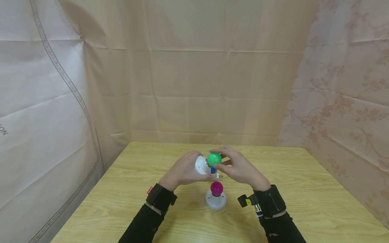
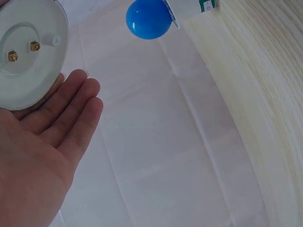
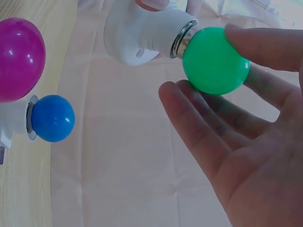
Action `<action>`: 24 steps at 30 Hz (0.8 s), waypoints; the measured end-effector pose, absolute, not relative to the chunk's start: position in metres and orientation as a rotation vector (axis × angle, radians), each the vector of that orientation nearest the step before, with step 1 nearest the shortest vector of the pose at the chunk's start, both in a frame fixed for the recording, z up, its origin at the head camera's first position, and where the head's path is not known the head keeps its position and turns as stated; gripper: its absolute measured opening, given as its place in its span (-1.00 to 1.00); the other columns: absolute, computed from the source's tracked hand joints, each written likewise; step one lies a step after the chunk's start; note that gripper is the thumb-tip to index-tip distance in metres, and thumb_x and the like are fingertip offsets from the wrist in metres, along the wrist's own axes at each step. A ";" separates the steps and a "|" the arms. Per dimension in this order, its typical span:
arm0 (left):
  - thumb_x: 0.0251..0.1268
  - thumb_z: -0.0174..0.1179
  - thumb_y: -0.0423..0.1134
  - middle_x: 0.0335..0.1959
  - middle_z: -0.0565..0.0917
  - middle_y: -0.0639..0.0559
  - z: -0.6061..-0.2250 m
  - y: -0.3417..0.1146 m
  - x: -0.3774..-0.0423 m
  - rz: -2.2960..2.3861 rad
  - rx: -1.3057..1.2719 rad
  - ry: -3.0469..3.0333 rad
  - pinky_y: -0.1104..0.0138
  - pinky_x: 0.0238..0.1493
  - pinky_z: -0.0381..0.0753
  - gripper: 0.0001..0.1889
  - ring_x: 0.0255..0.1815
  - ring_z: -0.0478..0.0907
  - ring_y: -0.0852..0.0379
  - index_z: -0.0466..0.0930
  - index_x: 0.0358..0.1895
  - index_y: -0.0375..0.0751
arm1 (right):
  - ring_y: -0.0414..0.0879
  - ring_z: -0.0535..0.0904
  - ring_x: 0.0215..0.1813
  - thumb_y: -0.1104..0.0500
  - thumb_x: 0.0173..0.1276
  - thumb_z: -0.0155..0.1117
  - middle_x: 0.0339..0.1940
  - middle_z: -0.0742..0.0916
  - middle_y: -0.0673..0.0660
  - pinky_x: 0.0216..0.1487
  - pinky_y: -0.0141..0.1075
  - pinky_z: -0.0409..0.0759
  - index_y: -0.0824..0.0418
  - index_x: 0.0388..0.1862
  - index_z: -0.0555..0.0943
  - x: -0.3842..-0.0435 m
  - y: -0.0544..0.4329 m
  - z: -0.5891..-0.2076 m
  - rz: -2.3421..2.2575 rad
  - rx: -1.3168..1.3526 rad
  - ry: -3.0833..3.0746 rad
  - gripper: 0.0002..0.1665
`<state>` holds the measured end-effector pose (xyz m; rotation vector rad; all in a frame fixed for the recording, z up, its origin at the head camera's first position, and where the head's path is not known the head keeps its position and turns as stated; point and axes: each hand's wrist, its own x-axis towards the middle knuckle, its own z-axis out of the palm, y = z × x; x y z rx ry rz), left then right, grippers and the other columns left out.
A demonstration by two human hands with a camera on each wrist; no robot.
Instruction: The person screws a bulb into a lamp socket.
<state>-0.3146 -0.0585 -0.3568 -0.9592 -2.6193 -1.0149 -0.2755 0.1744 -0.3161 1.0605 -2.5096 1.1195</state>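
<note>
My left hand point(image 1: 182, 168) grips a white lamp holder point(image 1: 201, 165), tilted so its socket faces right. In the left wrist view, the round back of the lamp holder point(image 2: 45, 71) shows brass screws. A green light bulb point(image 3: 215, 61) has its metal base at the socket mouth, part of the metal still showing. My right hand point(image 1: 241, 168) pinches the green bulb between thumb and fingers. Below the hands, a magenta bulb point(image 1: 216, 188) stands upright in a round white lamp holder point(image 1: 215, 203) on the table.
Behind the hands a blue bulb point(image 3: 53, 118) sits in a white socket point(image 3: 15, 118), with plug prongs point(image 1: 220, 177) visible in the head view. The wooden table point(image 1: 121, 202) is bordered by a beige curtain point(image 1: 212, 77) at the back and cloth sheets on both sides.
</note>
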 end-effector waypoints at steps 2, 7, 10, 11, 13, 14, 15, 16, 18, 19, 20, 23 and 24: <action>-0.04 0.52 0.25 -0.26 0.56 0.14 -0.357 -0.058 -0.315 -1.012 -0.965 -2.616 0.30 -0.35 0.59 -0.34 -0.27 0.53 0.15 0.51 -0.01 -0.09 | 0.04 0.59 0.06 0.14 0.45 0.35 0.16 0.63 0.12 0.03 -0.21 0.68 0.21 0.35 0.53 -0.276 0.174 -0.316 1.095 1.029 -2.521 -0.47; -0.04 0.51 0.25 -0.26 0.56 0.14 -0.357 -0.057 -0.314 -0.999 -0.974 -2.617 0.31 -0.37 0.59 -0.35 -0.28 0.53 0.16 0.50 -0.02 -0.09 | 0.05 0.58 0.10 0.12 0.43 0.38 0.20 0.61 0.15 0.04 -0.18 0.67 0.25 0.34 0.54 -0.276 0.171 -0.317 1.085 0.975 -2.519 -0.45; -0.04 0.50 0.25 -0.26 0.56 0.14 -0.356 -0.057 -0.313 -0.997 -0.970 -2.622 0.31 -0.36 0.59 -0.34 -0.28 0.53 0.15 0.50 -0.01 -0.10 | 0.12 0.55 0.21 0.17 0.40 0.40 0.25 0.57 0.20 0.07 -0.14 0.67 0.27 0.35 0.53 -0.276 0.170 -0.317 1.088 0.996 -2.486 -0.43; -0.04 0.51 0.25 -0.26 0.56 0.13 -0.356 -0.057 -0.313 -0.996 -0.966 -2.625 0.31 -0.37 0.59 -0.34 -0.28 0.53 0.15 0.50 0.00 -0.10 | 0.14 0.54 0.24 0.18 0.38 0.42 0.28 0.55 0.20 0.07 -0.13 0.67 0.27 0.34 0.53 -0.276 0.170 -0.317 1.086 1.004 -2.472 -0.42; -0.03 0.51 0.23 -0.26 0.56 0.13 -0.355 -0.057 -0.312 -0.990 -0.961 -2.630 0.30 -0.37 0.59 -0.35 -0.29 0.53 0.15 0.50 0.00 -0.11 | 0.17 0.53 0.27 0.21 0.37 0.43 0.31 0.56 0.21 0.07 -0.12 0.67 0.24 0.32 0.55 -0.276 0.171 -0.317 1.081 1.026 -2.450 -0.44; -0.03 0.51 0.22 -0.26 0.56 0.13 -0.355 -0.057 -0.312 -0.983 -0.956 -2.634 0.31 -0.37 0.59 -0.35 -0.29 0.53 0.15 0.50 0.00 -0.11 | 0.17 0.53 0.28 0.22 0.37 0.43 0.31 0.56 0.20 0.06 -0.13 0.67 0.23 0.30 0.57 -0.276 0.171 -0.316 1.076 1.037 -2.444 -0.47; -0.03 0.51 0.22 -0.26 0.56 0.13 -0.355 -0.057 -0.312 -0.981 -0.953 -2.637 0.31 -0.38 0.59 -0.35 -0.29 0.53 0.15 0.50 0.01 -0.11 | 0.17 0.54 0.28 0.23 0.36 0.43 0.32 0.57 0.20 0.06 -0.13 0.67 0.21 0.27 0.60 -0.276 0.171 -0.316 1.074 1.046 -2.441 -0.50; -0.02 0.51 0.22 -0.26 0.55 0.13 -0.355 -0.057 -0.312 -0.980 -0.952 -2.639 0.30 -0.38 0.59 -0.34 -0.29 0.53 0.14 0.50 0.01 -0.11 | 0.18 0.54 0.28 0.23 0.36 0.43 0.32 0.58 0.20 0.06 -0.13 0.67 0.21 0.23 0.63 -0.276 0.172 -0.315 1.073 1.055 -2.441 -0.54; -0.03 0.50 0.23 -0.26 0.55 0.12 -0.355 -0.057 -0.312 -0.981 -0.951 -2.642 0.30 -0.39 0.59 -0.33 -0.29 0.52 0.14 0.50 0.02 -0.12 | 0.19 0.55 0.28 0.25 0.35 0.43 0.32 0.59 0.22 0.07 -0.12 0.67 0.20 0.18 0.67 -0.276 0.173 -0.315 1.076 1.074 -2.450 -0.59; -0.03 0.50 0.24 -0.26 0.55 0.12 -0.355 -0.057 -0.312 -0.983 -0.948 -2.643 0.30 -0.39 0.59 -0.32 -0.29 0.52 0.14 0.50 0.02 -0.12 | 0.19 0.55 0.28 0.27 0.35 0.43 0.32 0.59 0.23 0.08 -0.10 0.67 0.20 0.17 0.68 -0.276 0.174 -0.315 1.080 1.087 -2.458 -0.60; -0.04 0.50 0.25 -0.26 0.55 0.12 -0.355 -0.057 -0.312 -0.986 -0.944 -2.644 0.30 -0.38 0.59 -0.32 -0.29 0.53 0.14 0.50 0.02 -0.12 | 0.20 0.55 0.28 0.30 0.35 0.42 0.32 0.59 0.24 0.10 -0.08 0.66 0.21 0.17 0.68 -0.277 0.174 -0.314 1.089 1.101 -2.465 -0.59; -0.06 0.50 0.28 -0.26 0.56 0.13 -0.355 -0.057 -0.312 -0.993 -0.931 -2.649 0.30 -0.37 0.59 -0.30 -0.28 0.53 0.14 0.50 0.02 -0.10 | 0.22 0.53 0.32 0.40 0.32 0.40 0.35 0.56 0.25 0.14 0.00 0.62 0.23 0.22 0.64 -0.278 0.177 -0.315 1.113 1.134 -2.489 -0.52; -0.07 0.50 0.30 -0.26 0.56 0.13 -0.356 -0.057 -0.312 -0.992 -0.925 -2.651 0.29 -0.36 0.59 -0.29 -0.28 0.53 0.14 0.50 0.02 -0.10 | 0.22 0.52 0.32 0.43 0.32 0.38 0.36 0.56 0.24 0.15 0.02 0.61 0.22 0.24 0.63 -0.278 0.177 -0.316 1.115 1.140 -2.496 -0.50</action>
